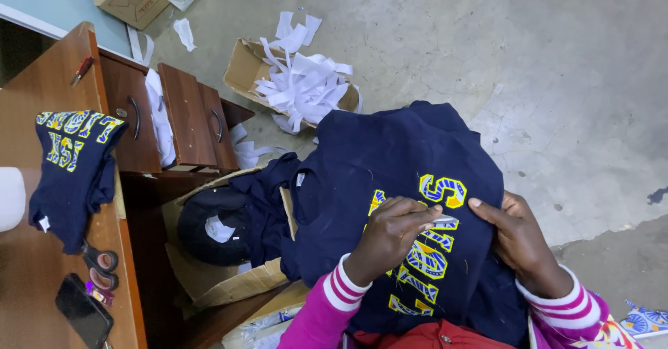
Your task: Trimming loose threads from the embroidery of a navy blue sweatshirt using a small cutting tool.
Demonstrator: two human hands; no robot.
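The person sits with a navy sweatshirt (pixel 390 182) draped over the lap, its yellow-and-blue embroidered lettering (pixel 428 251) facing up. The left hand (pixel 390 234) rests on the letters with its fingers curled in and pinched tight at the tips on the fabric, though whether something thin is caught between them is too small to tell. The right hand (pixel 518 241) grips the sweatshirt's right side, thumb stretched across the top and the other fingers folded around the cloth. Just left of the lap an open cardboard box (pixel 229 279) holds more dark garments. On the wooden desk (pixel 42 84) at the left lies a second folded navy sweatshirt (pixel 73 171), with scissors (pixel 101 265) and a black phone (pixel 83 311) near it. Farther off on the concrete floor stands another box of white paper strips (pixel 303 84).
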